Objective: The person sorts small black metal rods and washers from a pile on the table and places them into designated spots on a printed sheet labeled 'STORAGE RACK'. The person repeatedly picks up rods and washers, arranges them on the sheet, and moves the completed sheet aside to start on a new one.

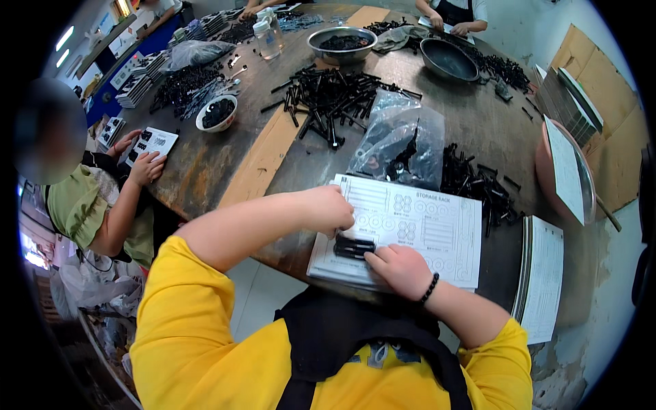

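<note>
A stack of white printed cards [451,229] with line drawings of parts lies in front of me at the table edge. Several black bolts [354,247] rest side by side on the top card. My right hand [403,271], a beaded bracelet at its wrist, has its curled fingers at the right ends of these bolts. Just above the bolts, at the card's left edge, my left hand [331,210] is closed; whatever its fingers hold is hidden. Beyond the cards lies a clear plastic bag [427,140] with small dark parts inside.
Loose black bolts lie in a heap [335,99] and a smaller pile [465,179]. A white bowl [219,114], a steel bowl [342,42] and a dark pan [449,60] stand farther off. More cards [540,280] are stacked at right. Another person [102,205] works at left.
</note>
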### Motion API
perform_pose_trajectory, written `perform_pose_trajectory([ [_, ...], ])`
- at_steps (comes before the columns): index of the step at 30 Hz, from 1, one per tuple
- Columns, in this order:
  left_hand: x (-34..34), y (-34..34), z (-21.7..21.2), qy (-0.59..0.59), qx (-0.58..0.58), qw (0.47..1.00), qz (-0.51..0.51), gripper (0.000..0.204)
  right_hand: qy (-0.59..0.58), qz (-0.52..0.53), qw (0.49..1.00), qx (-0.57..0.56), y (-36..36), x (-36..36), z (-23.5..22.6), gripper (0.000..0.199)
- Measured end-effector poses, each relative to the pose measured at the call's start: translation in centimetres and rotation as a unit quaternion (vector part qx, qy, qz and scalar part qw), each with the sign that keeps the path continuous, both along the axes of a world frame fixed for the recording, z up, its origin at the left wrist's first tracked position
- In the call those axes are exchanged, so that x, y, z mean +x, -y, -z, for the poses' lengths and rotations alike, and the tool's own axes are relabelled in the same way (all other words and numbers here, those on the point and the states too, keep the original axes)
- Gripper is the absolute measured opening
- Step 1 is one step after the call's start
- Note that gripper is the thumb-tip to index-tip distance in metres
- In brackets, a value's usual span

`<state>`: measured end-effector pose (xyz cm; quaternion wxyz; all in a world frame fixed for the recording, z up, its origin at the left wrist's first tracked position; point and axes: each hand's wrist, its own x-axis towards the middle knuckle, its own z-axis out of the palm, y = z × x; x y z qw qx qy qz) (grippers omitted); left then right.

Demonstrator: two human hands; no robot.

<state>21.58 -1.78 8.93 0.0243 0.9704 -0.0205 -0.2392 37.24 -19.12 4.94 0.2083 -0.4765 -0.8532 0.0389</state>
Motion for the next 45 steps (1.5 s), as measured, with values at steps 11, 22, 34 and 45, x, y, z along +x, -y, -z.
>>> perform_pose_trajectory([
  [11,-0.2,-15.8,3.6,0.236,0.179,0.93,-0.217,0.044,-0.163,0.093,0.977,-0.1,0.1,3.1,-0.9,0.018],
  [22,1.5,-19.1,7.5,0.206,0.321,0.92,-0.087,0.021,-0.176,0.076,0.974,-0.118,-0.1,3.3,-0.7,0.015],
  [34,3.5,-11.3,0.8,0.473,-0.113,0.786,-0.382,0.029,-0.287,0.16,0.944,-0.029,-7.9,4.5,-3.0,0.046],
  [45,4.6,-2.9,1.5,0.189,-0.169,0.944,-0.211,0.04,-0.039,0.163,0.974,-0.152,-10.3,4.9,-2.1,0.031],
])
